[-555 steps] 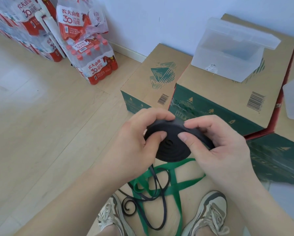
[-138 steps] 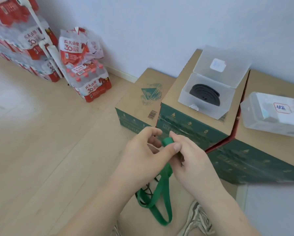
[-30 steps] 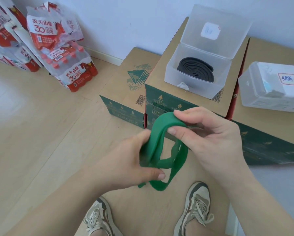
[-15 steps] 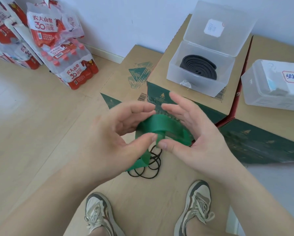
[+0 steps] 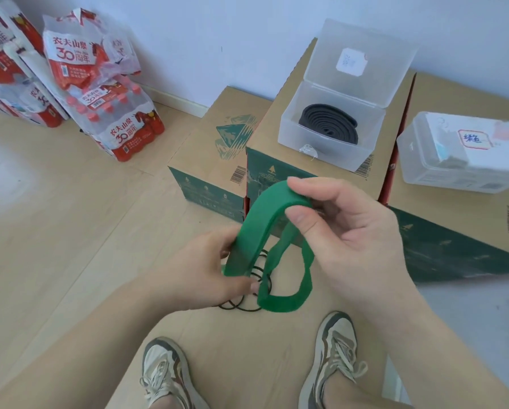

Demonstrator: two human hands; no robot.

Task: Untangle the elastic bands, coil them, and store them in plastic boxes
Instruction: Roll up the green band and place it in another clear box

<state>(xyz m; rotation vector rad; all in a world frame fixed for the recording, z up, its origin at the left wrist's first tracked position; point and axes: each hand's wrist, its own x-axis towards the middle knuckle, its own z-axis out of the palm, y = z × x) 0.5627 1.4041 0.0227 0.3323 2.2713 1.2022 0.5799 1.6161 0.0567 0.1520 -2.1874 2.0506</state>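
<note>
Two hands are being kept on one green elastic band [image 5: 257,228] in mid-air, above the shoes [image 5: 334,358] & the flat cardboard on the floor. The band's upper end is being pinched betw. thumb & forefinger of the right hand [image 5: 347,231]; its lower, wider part is being gripped by the closed fingers of the left hand [image 5: 206,270]. From the right-hand pinch a loose, twisted loop of the same band is hanging down betw. both hands. A thin black band [image 5: 247,302] is being left in curls on the cardboard, just under the left hand. The black coiled band [image 5: 328,125] is being stored inside the open clear plastic box [image 5: 324,146], lid tilted up at the back, on top of a carton [image 5: 279,125]. A 2nd plastic box [image 5: 465,154], lid shut & w/ a handwritten label, is sitting on the carton to the right. Packs of bottled water [image 5: 120,122] are being stacked by the wall, far left.
</note>
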